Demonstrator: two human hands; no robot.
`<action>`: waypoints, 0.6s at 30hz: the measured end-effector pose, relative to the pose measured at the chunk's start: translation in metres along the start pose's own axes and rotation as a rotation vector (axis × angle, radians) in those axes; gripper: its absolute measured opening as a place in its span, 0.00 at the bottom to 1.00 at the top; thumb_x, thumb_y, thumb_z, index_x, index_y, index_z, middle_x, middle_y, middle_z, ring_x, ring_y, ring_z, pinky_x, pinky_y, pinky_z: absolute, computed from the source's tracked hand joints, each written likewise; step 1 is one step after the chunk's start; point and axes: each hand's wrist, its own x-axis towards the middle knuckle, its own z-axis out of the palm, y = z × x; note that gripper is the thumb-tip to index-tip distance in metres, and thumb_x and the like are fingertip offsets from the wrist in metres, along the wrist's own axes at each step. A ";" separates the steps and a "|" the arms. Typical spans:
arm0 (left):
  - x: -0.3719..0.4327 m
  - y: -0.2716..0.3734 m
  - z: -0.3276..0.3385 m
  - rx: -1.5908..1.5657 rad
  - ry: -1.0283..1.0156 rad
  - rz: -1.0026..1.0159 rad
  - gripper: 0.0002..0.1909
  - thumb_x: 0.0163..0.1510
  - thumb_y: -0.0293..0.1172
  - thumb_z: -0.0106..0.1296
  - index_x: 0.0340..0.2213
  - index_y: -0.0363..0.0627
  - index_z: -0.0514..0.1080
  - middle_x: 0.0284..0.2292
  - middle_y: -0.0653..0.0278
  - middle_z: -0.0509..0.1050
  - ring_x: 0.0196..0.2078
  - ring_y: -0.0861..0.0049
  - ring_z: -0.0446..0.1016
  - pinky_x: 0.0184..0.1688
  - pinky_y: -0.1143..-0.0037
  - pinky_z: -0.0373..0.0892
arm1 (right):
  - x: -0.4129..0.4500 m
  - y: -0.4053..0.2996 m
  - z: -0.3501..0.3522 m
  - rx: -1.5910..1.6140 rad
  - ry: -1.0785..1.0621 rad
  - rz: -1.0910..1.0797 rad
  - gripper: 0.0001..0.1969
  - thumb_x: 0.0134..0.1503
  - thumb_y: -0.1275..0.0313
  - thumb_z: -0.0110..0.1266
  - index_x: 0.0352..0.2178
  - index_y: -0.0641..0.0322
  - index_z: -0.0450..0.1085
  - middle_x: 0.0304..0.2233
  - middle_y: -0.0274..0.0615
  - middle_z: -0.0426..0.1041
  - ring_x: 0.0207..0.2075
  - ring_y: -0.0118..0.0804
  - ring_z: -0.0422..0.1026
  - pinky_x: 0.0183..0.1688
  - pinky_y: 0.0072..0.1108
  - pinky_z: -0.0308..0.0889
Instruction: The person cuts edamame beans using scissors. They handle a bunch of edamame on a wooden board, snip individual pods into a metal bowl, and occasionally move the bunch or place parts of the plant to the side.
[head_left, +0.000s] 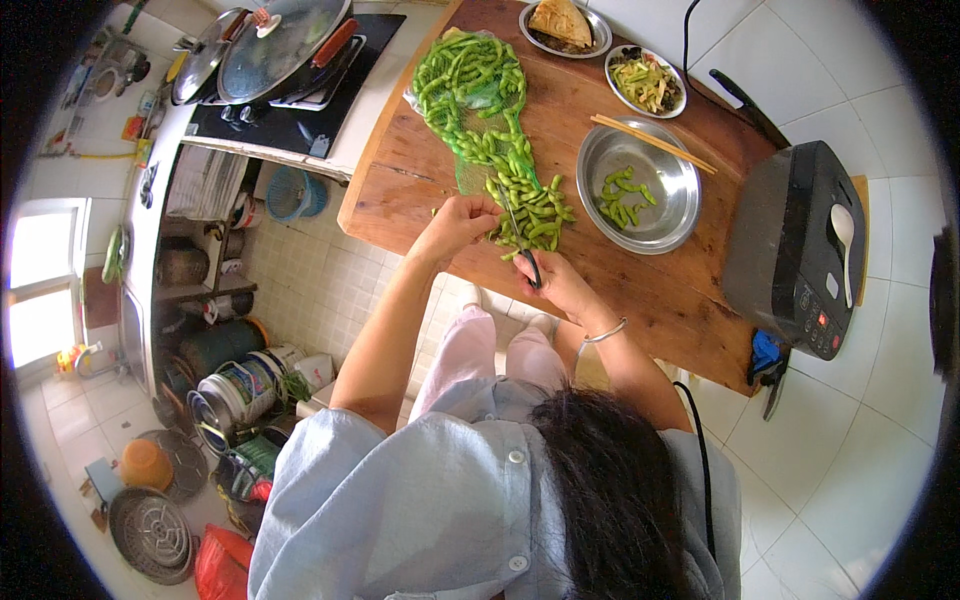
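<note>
My right hand (551, 281) grips black-handled scissors (529, 262), whose blades point up over a pile of green soybean pods (544, 217) near the table's front edge. Close to the blades, my left hand (472, 225) has thumb and fingertips pinched together; whether a pod is between them cannot be made out. Behind the pile lies a green mesh bag (472, 97) full of pods, its narrow end reaching the loose ones. To the right of the pile, a steel basin (671, 191) holds several pods, and a pair of wooden chopsticks (652, 142) rests across its rim.
At the wooden table's (405, 180) back stand a dish with flatbread (559, 26) and a plate of sliced vegetables (646, 81). A black rice cooker (787, 247) with a white spoon on top occupies the right end. Left of the table is a stove with a lidded wok (285, 45).
</note>
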 end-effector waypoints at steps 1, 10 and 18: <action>0.001 -0.001 0.000 -0.005 -0.005 0.003 0.07 0.50 0.26 0.51 0.32 0.37 0.73 0.23 0.73 0.70 0.23 0.90 0.61 0.24 0.85 0.58 | 0.004 0.007 -0.002 -0.029 0.008 0.007 0.19 0.58 0.56 0.48 0.21 0.61 0.67 0.16 0.29 0.63 0.20 0.21 0.60 0.24 0.17 0.57; -0.001 -0.007 0.005 -0.498 0.080 -0.092 0.06 0.54 0.26 0.49 0.34 0.38 0.69 0.25 0.71 0.69 0.25 0.89 0.67 0.26 0.88 0.65 | 0.018 0.025 0.012 -0.011 0.100 -0.120 0.21 0.58 0.54 0.46 0.21 0.61 0.64 0.16 0.28 0.61 0.19 0.22 0.57 0.22 0.18 0.55; -0.006 -0.012 0.029 -0.974 0.250 0.010 0.02 0.55 0.23 0.48 0.29 0.42 0.65 0.26 0.67 0.71 0.29 0.82 0.73 0.32 0.84 0.72 | 0.012 0.002 0.036 0.126 0.033 -0.045 0.20 0.59 0.51 0.44 0.24 0.57 0.62 0.19 0.30 0.63 0.20 0.20 0.59 0.24 0.14 0.56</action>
